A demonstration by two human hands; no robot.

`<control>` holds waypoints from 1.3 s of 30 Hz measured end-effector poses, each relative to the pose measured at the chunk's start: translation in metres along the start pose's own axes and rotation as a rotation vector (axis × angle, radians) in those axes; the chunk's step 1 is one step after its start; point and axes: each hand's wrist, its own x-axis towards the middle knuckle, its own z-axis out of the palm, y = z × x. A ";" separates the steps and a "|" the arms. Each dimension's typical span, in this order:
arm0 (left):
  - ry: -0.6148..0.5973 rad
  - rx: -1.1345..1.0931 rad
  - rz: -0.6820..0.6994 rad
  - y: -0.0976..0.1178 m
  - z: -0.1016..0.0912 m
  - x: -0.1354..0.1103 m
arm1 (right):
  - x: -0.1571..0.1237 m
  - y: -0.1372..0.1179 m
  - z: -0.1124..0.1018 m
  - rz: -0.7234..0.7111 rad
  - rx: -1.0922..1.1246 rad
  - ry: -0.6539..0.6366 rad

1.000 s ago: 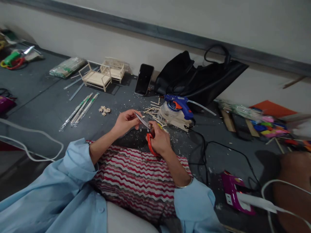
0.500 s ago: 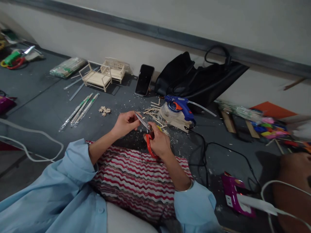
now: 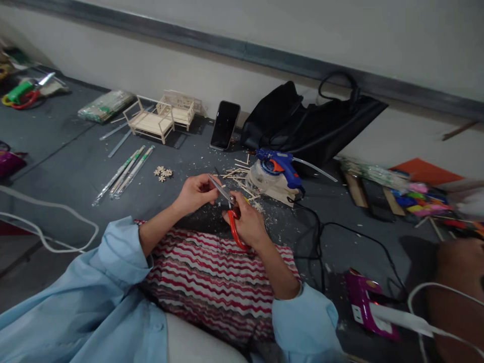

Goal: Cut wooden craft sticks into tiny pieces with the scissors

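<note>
My right hand is closed around a pair of scissors with a red handle loop; a bit of yellow shows by the fingers. The blades point up and left, toward my left hand. My left thumb and fingers are pinched together right at the blade tips, and whatever they hold is too small to make out. Short thin wooden sticks and pale shavings lie just beyond my hands. Left of these is a little pile of wooden flower-shaped pieces.
A blue glue gun rests on a clear container, its black cord running right. Behind stand miniature wooden furniture, a phone and a black bag. Packaged sticks lie left. A purple power strip sits right, near another person's limb.
The scissors' red handle loop has swung slightly down and the blades appear a little wider apart. My left hand has stayed almost still.
</note>
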 end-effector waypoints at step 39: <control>-0.092 -0.070 -0.027 -0.010 -0.002 -0.004 | 0.007 0.004 0.007 -0.063 -0.033 0.023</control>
